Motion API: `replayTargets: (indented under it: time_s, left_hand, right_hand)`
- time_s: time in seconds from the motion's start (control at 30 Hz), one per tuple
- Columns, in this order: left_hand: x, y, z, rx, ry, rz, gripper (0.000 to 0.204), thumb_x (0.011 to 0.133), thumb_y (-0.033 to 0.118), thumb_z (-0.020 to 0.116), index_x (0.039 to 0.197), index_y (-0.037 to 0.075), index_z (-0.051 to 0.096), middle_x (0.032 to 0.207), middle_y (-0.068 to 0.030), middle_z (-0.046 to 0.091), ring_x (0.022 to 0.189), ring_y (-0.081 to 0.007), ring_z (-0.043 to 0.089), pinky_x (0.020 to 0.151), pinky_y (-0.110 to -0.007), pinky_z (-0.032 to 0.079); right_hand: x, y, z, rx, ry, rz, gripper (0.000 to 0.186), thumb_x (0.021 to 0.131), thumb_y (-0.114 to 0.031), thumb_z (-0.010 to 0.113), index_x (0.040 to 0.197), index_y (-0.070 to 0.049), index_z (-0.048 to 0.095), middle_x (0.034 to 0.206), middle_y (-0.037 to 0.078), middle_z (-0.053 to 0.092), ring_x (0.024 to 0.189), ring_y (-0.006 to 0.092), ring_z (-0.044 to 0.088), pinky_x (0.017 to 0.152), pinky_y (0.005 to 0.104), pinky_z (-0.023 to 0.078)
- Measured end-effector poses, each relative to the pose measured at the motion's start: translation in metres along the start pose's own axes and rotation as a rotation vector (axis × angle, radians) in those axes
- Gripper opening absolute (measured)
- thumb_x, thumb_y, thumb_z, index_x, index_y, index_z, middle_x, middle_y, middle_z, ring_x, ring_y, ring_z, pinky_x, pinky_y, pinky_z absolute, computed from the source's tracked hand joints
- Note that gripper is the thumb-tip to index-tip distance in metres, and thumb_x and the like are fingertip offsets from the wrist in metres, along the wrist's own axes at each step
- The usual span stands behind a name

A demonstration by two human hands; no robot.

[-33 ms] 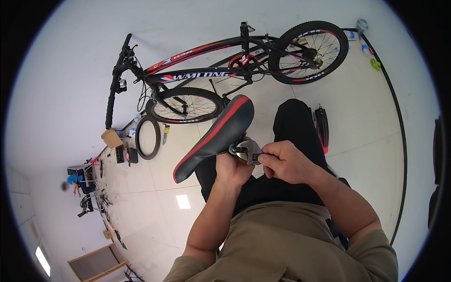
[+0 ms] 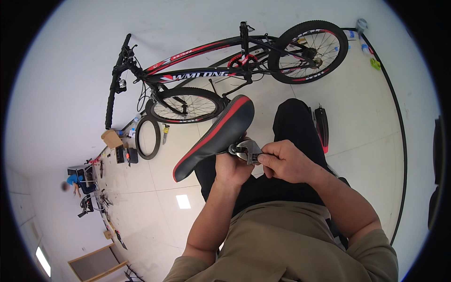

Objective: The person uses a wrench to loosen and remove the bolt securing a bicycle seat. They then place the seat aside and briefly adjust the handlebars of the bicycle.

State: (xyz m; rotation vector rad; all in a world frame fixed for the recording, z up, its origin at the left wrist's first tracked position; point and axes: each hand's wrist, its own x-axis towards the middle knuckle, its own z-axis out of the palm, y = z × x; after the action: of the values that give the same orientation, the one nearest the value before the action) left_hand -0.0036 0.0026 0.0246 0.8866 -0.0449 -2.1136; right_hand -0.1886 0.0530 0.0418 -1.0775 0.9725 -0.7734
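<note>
A black bicycle saddle with red edging (image 2: 218, 134) is tilted over my left knee, its nose toward the lower left. My left hand (image 2: 233, 170) is closed under the saddle near its clamp; most of its fingers are hidden. With its fingers wrapped round the handle, my right hand (image 2: 289, 162) grips a silver adjustable wrench (image 2: 251, 149). The wrench jaws sit at a round metal part (image 2: 232, 149) under the saddle, beside my left hand. Whether they bite on a nut there, I cannot tell.
A black and red bicycle (image 2: 197, 75) without a saddle leans by the white wall ahead. A loose tyre (image 2: 148, 138), a cardboard box (image 2: 112, 138) and a yellow-handled tool (image 2: 166, 134) are at the left. A black and red mudguard (image 2: 322, 127) lies right of my knee. Another person (image 2: 74, 182) is far left.
</note>
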Motion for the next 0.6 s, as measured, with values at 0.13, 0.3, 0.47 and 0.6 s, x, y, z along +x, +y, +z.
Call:
replayTargets:
  time_s: [0.13, 0.3, 0.47, 0.6]
  left_hand:
    - [-0.005, 0.001, 0.001, 0.105, 0.009, -0.027, 0.027, 0.096, 0.039, 0.056, 0.100, 0.014, 0.065, 0.091, -0.0004, 0.066, 0.086, -0.0175, 0.063, 0.070, -0.040, 0.051]
    - [-0.008, 0.002, 0.003, 0.138, 0.073, -0.073, 0.030, 0.097, 0.038, 0.053, 0.103, 0.010, 0.064, 0.089, -0.0017, 0.066, 0.073, -0.0172, 0.062, 0.055, -0.034, 0.048]
    - [-0.005, 0.006, -0.005, 0.224, 0.127, -0.089, 0.034, 0.098, 0.037, 0.052, 0.102, 0.005, 0.063, 0.086, -0.0031, 0.065, 0.059, -0.0155, 0.059, 0.039, -0.024, 0.037]
    - [-0.004, 0.006, -0.005, 0.213, 0.131, -0.113, 0.034, 0.098, 0.037, 0.051, 0.100, 0.004, 0.063, 0.079, -0.0049, 0.064, 0.052, -0.0149, 0.055, 0.038, -0.023, 0.035]
  right_hand:
    - [-0.001, -0.003, -0.004, 0.013, -0.032, 0.058, 0.026, 0.099, -0.014, 0.055, 0.079, 0.002, 0.060, 0.063, 0.003, 0.062, 0.052, 0.0066, 0.050, 0.049, 0.0258, 0.040]
    - [-0.001, -0.004, -0.010, -0.076, -0.041, 0.060, 0.024, 0.097, -0.014, 0.056, 0.081, 0.003, 0.062, 0.063, 0.004, 0.062, 0.053, 0.0075, 0.051, 0.050, 0.0267, 0.041]
    - [-0.002, -0.008, -0.013, -0.086, -0.064, 0.114, 0.024, 0.097, -0.013, 0.057, 0.082, 0.004, 0.063, 0.064, 0.004, 0.063, 0.053, 0.0080, 0.052, 0.051, 0.0268, 0.042]
    - [-0.001, -0.005, -0.012, -0.056, -0.062, 0.127, 0.025, 0.097, -0.014, 0.057, 0.080, 0.004, 0.062, 0.063, 0.004, 0.062, 0.053, 0.0082, 0.051, 0.051, 0.0271, 0.041]
